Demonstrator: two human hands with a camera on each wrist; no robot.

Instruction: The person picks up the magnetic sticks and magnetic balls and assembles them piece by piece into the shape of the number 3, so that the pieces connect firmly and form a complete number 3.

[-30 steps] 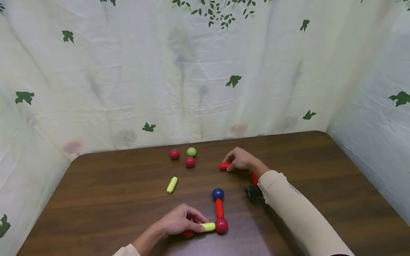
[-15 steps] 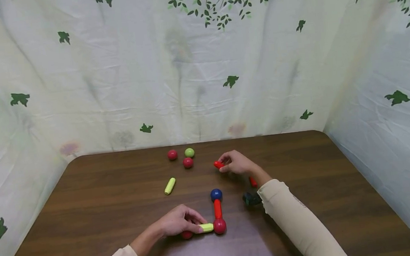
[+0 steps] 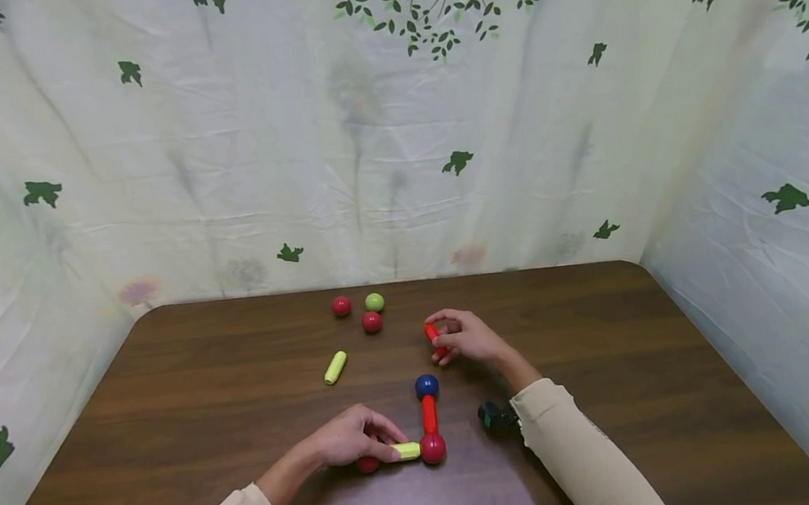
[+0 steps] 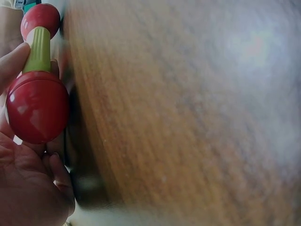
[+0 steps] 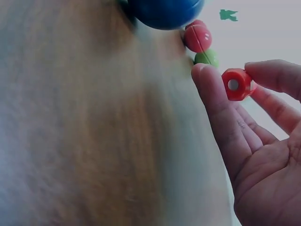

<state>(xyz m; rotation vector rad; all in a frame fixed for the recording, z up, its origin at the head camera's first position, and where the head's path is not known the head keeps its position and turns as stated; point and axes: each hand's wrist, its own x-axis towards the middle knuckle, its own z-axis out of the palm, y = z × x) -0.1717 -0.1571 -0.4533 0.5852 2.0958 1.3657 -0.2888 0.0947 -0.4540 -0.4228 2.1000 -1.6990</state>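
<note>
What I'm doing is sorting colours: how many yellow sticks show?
2: a held yellow stick in the left hand, a loose yellow stick on the table. Others could be hidden.

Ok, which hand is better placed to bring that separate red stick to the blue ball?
Probably the right hand: it pinches the separate red stick just beyond the blue ball. The left hand is occupied, gripping the yellow-green stick between two red balls.

Curtained-off workspace — leaf-print cloth (image 3: 267, 143) behind and beside brown table (image 3: 654, 374).
</note>
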